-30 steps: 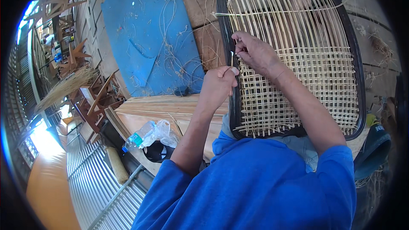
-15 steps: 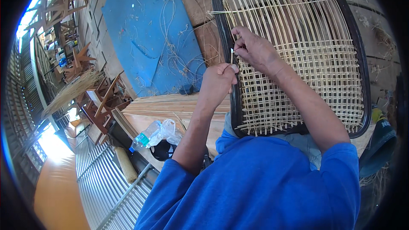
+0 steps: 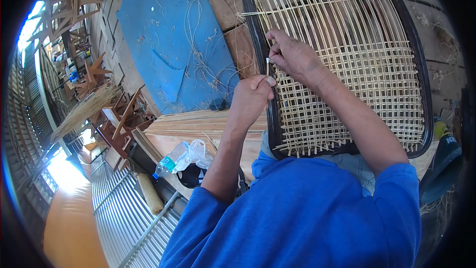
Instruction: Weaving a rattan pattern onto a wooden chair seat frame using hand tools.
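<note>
A dark-framed panel (image 3: 427,119) woven with pale cane lies across my lap. Its near part is a close open-square weave, while the far part shows mostly lengthwise strands. At the left rail, my left hand (image 3: 253,94) is closed around a thin cane strip (image 3: 268,69) that sticks up from the fist and has a whitish tip. Just beyond it, my right hand (image 3: 295,58) rests over the edge of the weave, thumb and fingertips pinched beside that tip. What lies between those fingertips is hidden. A loose cross strand (image 3: 317,8) spans the far part.
Left of the panel, a blue sheet (image 3: 163,30) littered with thin cane scraps covers the plank floor. Long wooden strips (image 3: 198,121) lie nearer me, with a plastic bottle (image 3: 171,161) and a clear bag (image 3: 199,154) beside them. Wooden furniture parts (image 3: 116,124) are piled farther left.
The view has shifted slightly. Both hands keep nearly the same place at the left rail, and the strip's pale tip shows a little more clearly beside my right fingertips.
</note>
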Motion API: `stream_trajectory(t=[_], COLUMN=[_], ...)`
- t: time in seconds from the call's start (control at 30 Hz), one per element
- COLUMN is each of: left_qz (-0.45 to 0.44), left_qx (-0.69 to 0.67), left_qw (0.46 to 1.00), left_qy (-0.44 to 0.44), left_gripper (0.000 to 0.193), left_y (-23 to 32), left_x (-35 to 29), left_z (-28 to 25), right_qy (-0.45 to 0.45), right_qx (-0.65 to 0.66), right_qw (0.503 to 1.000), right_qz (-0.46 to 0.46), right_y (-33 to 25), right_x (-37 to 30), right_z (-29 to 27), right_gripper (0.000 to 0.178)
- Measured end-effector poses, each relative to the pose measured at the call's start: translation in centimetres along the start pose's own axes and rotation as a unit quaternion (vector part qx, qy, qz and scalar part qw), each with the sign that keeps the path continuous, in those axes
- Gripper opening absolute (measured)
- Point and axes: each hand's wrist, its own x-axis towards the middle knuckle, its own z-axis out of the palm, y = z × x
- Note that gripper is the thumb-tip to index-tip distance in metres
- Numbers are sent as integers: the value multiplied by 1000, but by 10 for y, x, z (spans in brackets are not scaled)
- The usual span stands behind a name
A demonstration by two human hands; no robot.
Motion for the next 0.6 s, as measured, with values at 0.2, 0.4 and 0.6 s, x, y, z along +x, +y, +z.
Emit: stream_trajectory(t=[0.2, 0.4, 0.6], left_qz=[-10, -7, 10], left_qx=[-73, -191, -230], left_qw=[997, 981, 972], left_qy=[-18, 26, 41], left_gripper=[21, 21, 22], left_y=[-12, -18, -34], left_x=[-9, -26, -28], left_z=[0, -7, -12], right_qy=[42, 74, 120], right_qx=[-10, -74, -121], right_qw=[998, 981, 955], right_qz=[-38, -161, -242], right_y=[6, 11, 16], right_x=[2, 1, -2], right_z=[5, 8, 12], right_gripper=[26, 11, 15])
